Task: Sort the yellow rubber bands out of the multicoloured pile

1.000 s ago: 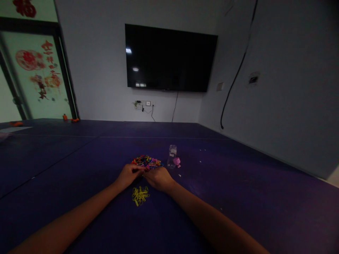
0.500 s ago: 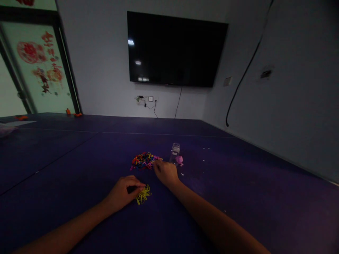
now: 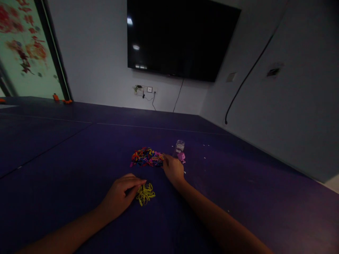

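Note:
A heap of mixed-colour rubber bands (image 3: 145,157) lies on the dark purple surface (image 3: 79,148). Nearer to me sits a small heap of yellow bands (image 3: 145,193). My left hand (image 3: 121,193) rests palm down with its fingertips at the left edge of the yellow heap. My right hand (image 3: 173,168) reaches the right edge of the mixed heap, fingers curled at the bands; what they pinch is too dark to tell. Just behind that hand stand a small clear jar (image 3: 179,147) and a pink lid (image 3: 181,156).
A black screen (image 3: 180,38) hangs on the white wall ahead, with a wall socket (image 3: 144,89) and cable below it. A glass door with red decorations (image 3: 21,49) is at the far left. The right wall (image 3: 291,106) runs close along the surface's edge.
My left hand left the mixed heap and came back to the yellow heap. My right hand moved forward and right along the mixed heap. The camera tilted down and to the right.

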{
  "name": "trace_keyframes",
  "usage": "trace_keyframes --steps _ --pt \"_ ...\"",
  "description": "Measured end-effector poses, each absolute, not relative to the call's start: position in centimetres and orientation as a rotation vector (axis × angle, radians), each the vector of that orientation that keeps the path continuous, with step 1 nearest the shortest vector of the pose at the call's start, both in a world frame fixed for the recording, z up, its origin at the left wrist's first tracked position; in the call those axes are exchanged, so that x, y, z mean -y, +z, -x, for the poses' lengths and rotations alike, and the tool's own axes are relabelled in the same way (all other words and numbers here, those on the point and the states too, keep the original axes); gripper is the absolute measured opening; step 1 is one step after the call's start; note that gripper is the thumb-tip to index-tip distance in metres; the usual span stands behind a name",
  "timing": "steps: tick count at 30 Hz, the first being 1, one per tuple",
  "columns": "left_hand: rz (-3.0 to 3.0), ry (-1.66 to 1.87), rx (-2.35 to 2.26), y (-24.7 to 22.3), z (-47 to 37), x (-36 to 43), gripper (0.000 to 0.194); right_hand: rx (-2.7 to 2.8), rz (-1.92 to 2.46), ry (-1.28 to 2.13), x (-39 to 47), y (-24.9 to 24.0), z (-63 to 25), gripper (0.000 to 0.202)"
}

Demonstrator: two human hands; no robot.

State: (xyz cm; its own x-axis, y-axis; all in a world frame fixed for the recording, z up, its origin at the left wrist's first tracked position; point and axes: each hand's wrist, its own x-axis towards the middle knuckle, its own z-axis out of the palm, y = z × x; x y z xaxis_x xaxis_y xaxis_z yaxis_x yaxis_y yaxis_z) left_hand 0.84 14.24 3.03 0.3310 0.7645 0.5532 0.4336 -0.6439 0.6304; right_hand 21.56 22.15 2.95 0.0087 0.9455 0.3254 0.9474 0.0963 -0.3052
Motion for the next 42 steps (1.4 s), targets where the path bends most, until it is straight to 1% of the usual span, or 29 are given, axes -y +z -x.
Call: trace_keyframes --steps 5,14,18,25,36,42 --pt "-2.3 1.283 -1.014 3.0 -0.9 -14.2 0.026 2.017 1.991 -0.034 -21.6 3.6 -21.3 0.038" --pt "-2.264 1.336 -1.016 3.6 -0.8 -13.9 0.024 2.067 2.037 -0.08 -22.2 3.7 -20.5 0.037" --pt "-2.243 1.332 -1.019 3.4 -0.7 -13.9 0.023 1.996 2.093 -0.08 -22.6 3.7 -20.2 0.037" --pt "-2.262 1.329 -1.009 2.9 -1.0 -14.3 0.024 2.029 2.063 -0.059 -23.5 3.7 -19.9 0.033" --pt "-2.347 1.31 -0.975 2.9 -1.2 -14.5 0.024 1.967 2.082 -0.179 -23.5 3.6 -19.6 0.031" --pt "-2.322 1.296 -1.004 2.8 -1.0 -14.7 0.024 1.953 1.994 -0.211 -22.7 3.7 -19.7 0.031"
